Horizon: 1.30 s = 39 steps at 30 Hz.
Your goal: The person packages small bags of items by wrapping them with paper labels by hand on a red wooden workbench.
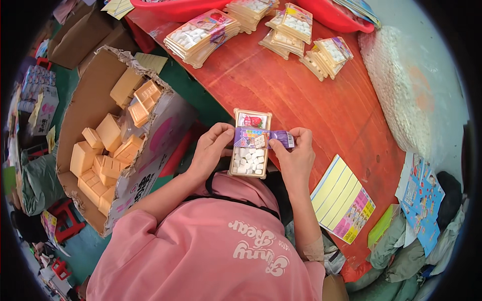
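In front of my body is a shallow tan tray [248, 163] of small white candies, with a picture of red berries at its far end. My left hand [211, 150] grips its left edge, thumb on top. A purple printed paper band [251, 138] lies across the middle of the tray and sticks out past its right side. My right hand [295, 155] pinches that loose end between thumb and fingers. The underside of the tray is hidden.
Stacked candy trays [201, 37] stand at the far side of the red table [311, 118]. A yellow-and-pink printed sheet [344, 200] lies right of my right forearm. At left, an open cardboard box [83, 108] holds several tan plastic trays [108, 130]. Bubble wrap [394, 90] lines the right edge.
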### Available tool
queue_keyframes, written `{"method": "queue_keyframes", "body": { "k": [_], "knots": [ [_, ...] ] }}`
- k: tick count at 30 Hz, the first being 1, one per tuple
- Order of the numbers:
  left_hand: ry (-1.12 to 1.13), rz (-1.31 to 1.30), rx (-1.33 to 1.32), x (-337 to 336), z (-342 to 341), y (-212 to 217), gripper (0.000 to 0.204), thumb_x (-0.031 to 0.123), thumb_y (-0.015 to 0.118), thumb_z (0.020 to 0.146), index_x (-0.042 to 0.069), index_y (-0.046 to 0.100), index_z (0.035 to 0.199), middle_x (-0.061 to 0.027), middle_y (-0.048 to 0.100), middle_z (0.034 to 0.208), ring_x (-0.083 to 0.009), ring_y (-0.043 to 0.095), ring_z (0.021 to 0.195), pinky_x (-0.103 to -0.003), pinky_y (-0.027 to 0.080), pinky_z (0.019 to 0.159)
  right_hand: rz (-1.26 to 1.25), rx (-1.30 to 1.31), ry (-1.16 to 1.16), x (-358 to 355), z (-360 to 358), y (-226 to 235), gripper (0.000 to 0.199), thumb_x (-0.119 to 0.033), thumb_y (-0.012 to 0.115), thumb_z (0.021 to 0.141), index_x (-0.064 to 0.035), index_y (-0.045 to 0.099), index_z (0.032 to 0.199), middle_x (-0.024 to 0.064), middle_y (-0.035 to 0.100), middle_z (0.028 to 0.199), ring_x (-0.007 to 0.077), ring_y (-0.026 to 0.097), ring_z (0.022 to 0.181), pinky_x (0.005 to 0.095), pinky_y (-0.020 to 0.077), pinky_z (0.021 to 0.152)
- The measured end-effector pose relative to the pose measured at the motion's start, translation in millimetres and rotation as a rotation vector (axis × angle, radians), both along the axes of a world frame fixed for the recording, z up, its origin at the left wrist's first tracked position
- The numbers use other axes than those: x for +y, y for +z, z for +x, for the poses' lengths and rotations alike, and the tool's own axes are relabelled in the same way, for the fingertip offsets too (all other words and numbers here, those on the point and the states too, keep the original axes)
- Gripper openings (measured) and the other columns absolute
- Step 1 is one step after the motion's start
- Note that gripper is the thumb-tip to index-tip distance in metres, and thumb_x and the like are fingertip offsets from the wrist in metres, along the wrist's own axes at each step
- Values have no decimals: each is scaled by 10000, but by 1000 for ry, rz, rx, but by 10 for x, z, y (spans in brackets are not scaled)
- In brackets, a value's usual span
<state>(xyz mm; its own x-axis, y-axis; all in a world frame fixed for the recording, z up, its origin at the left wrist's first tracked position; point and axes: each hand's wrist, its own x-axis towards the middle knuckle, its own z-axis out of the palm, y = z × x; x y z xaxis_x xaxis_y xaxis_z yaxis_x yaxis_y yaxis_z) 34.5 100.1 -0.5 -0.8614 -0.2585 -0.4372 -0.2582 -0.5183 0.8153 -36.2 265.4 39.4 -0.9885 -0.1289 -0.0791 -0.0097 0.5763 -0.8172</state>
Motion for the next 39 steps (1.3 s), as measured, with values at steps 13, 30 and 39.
{"method": "queue_keyframes", "body": {
  "k": [13, 30, 39],
  "knots": [
    [-123, 463, 150, 5, 42, 7, 276, 227, 518, 916, -17, 526, 1047, -104, 619, 983, -169, 622, 896, -323, 507, 815, -746, -471, -65, 111, -85, 12, 144, -98, 619, 832, -33, 503, 885, 59, 622, 765, 107, 623, 610, 168, 428, 430],
    [-298, 803, -4, -22, 43, -62, 325, 253, 480, 906, -41, 543, 1030, -163, 624, 887, -219, 647, 663, -268, 565, 570, -774, -683, 201, -193, -46, 38, 200, -122, 738, 733, -14, 594, 821, 32, 603, 749, 75, 554, 638, 223, 456, 568],
    [-248, 555, 132, -10, -236, 247, 290, 218, 518, 896, -5, 537, 1081, -96, 621, 981, -166, 619, 835, -303, 506, 760, -751, -511, 123, 32, -201, 128, 202, -176, 639, 833, -10, 560, 919, 32, 605, 768, 99, 583, 685, 226, 469, 609]
  ]
}}
